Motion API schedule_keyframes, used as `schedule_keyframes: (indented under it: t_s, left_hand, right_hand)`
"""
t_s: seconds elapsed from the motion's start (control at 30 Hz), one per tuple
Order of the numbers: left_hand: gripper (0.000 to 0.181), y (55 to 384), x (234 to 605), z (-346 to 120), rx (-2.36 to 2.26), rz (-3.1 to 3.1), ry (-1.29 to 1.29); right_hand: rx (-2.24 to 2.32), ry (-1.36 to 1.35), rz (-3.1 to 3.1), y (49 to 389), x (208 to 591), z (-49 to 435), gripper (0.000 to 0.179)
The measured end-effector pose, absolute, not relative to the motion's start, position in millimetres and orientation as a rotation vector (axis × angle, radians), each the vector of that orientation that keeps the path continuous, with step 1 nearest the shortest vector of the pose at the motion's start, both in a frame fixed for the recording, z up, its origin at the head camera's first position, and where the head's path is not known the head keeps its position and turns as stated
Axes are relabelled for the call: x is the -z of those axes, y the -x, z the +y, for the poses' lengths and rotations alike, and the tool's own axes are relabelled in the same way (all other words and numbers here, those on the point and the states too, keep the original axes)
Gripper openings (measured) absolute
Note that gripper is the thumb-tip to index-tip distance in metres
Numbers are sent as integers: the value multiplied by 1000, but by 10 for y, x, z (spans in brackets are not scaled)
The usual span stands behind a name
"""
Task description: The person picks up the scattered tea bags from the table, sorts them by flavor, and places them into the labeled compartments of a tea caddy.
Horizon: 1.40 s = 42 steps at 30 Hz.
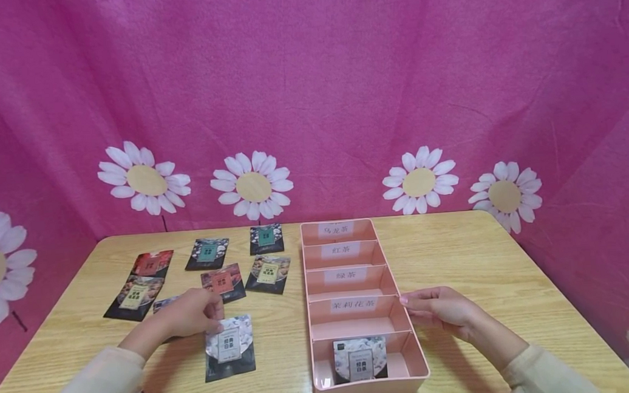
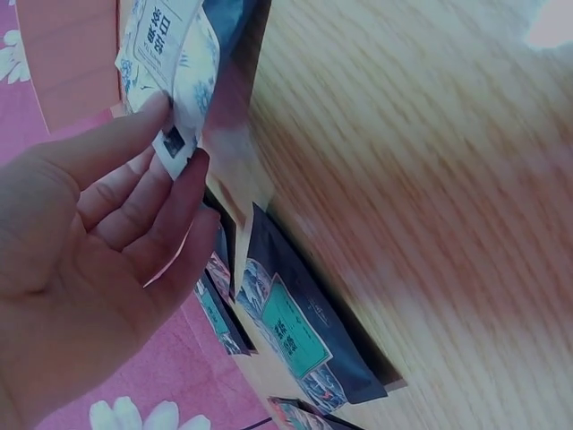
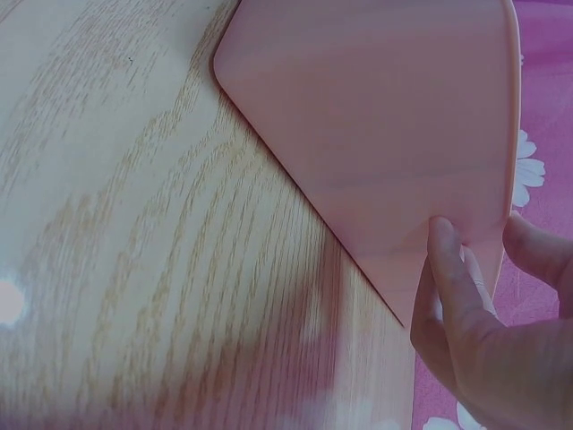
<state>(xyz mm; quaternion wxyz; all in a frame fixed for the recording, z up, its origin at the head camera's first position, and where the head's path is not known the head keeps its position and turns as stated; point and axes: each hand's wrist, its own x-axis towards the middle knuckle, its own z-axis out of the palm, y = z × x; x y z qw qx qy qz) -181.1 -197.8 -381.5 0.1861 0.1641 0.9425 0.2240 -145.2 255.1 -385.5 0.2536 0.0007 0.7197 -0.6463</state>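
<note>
My left hand (image 1: 193,311) pinches the top edge of a white-and-black tea packet (image 1: 229,348) between thumb and fingers. In the left wrist view the packet (image 2: 179,63) is tilted above the wooden table. A pink divided box (image 1: 369,390) stands to the right, its compartments bearing Chinese tea labels. A similar white tea packet (image 1: 360,359) leans inside its nearest compartment. My right hand (image 1: 448,309) holds the box's right side, thumb at the rim and fingers against the outer wall (image 3: 358,134).
Several tea packets lie left of the box: green-labelled ones (image 1: 207,254) at the back, a red-labelled one (image 1: 223,283), yellow-labelled ones (image 1: 267,274), and another red one (image 1: 152,264) overlapped at far left. One packet (image 1: 163,303) is partly hidden behind my left hand. A pink curtain (image 1: 308,99) hangs behind.
</note>
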Motion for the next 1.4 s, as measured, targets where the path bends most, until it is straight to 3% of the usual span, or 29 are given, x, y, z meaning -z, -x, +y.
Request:
schedule_keyframes:
  t_s: [0.5, 1.4]
  left_hand:
    - [12, 1830, 3807, -2012, -846, 2549, -545]
    - [21, 1866, 3780, -2028, -1187, 2368, -330]
  right_hand:
    - [1744, 16, 1956, 1451, 3837, 2555, 45]
    - [1759, -11, 1934, 1454, 3845, 2548, 40]
